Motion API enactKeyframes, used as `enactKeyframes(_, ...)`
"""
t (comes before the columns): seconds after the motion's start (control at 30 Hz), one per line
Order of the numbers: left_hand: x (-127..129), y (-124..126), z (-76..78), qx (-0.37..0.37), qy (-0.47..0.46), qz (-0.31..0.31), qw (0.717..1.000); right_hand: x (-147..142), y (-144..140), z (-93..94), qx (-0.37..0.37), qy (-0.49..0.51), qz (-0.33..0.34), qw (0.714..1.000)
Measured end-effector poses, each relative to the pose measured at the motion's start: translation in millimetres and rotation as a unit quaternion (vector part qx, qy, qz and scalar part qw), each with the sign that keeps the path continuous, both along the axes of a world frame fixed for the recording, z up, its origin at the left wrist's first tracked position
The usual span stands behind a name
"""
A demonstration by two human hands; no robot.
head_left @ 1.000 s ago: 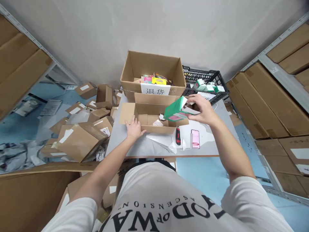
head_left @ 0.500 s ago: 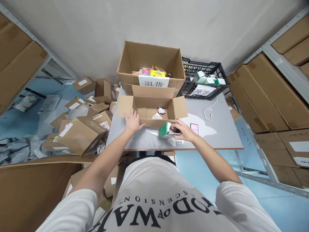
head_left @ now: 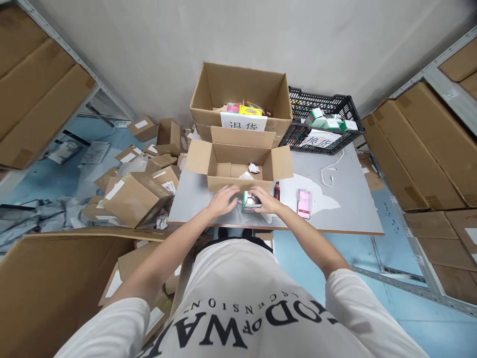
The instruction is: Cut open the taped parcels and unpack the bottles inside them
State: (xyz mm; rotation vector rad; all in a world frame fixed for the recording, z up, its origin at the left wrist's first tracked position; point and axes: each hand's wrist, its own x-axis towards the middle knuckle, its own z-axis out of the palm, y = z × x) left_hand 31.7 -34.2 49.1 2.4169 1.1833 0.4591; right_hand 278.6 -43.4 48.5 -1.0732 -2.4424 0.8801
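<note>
a plain pale grey wall [head_left: 156, 44] closes the back of the room. metal shelving [head_left: 428, 79] on the right carries big brown cartons [head_left: 428, 144]; a like rack on the left [head_left: 55, 47] holds more. the floor [head_left: 328, 258] is light blue, strewn at left with loose cardboard boxes [head_left: 134, 194] and crumpled paper. a grey counter [head_left: 354, 209] with a wood edge stands against the wall. the light is even and soft.

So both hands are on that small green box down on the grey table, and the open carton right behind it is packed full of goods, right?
Not quite. The head view shows the open carton nearly empty, holding only scraps of crumpled paper. The rest holds: the left hand and right hand are both on the small green box on the grey table.
</note>
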Motion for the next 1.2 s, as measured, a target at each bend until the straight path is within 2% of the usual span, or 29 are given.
enactKeyframes(0.17, 27, -6, 0.0, -0.022, -0.101, 0.04, 0.994, 1, -2, 1.5, 0.003, 0.005, 0.002, 1.0)
enactKeyframes(0.27, 34, 0, 5.1, -0.023, -0.107, 0.026, 0.994, 5, -4, 9.1, 0.007, -0.008, -0.003, 1.0)
enactKeyframes(0.4, 36, 6, 13.0, 0.001, -0.046, -0.045, 0.998, 16, -15, 29.4, 0.039, -0.018, -0.032, 0.999)
enactKeyframes(0.57, 38, 4, 16.4, 0.038, 0.029, -0.101, 0.994, 7, -36, 46.9, 0.064, -0.033, -0.149, 0.986)
enactKeyframes(0.73, 41, 2, 16.6, 0.02, 0.039, -0.111, 0.993, -20, -43, 47.0, 0.012, -0.163, -0.148, 0.975)
enactKeyframes(0.87, 43, 2, 25.9, 0.044, 0.075, -0.118, 0.989, -28, -36, 52.7, -0.015, -0.251, -0.151, 0.956)
enactKeyframes(1.03, 44, -5, 45.4, 0.116, 0.139, -0.128, 0.975, -30, -29, 69.4, 0.015, -0.327, -0.106, 0.939)
enactKeyframes(1.2, 40, -14, 53.8, 0.124, 0.134, -0.1, 0.978, -29, -32, 73.6, 0.054, -0.365, -0.119, 0.922)
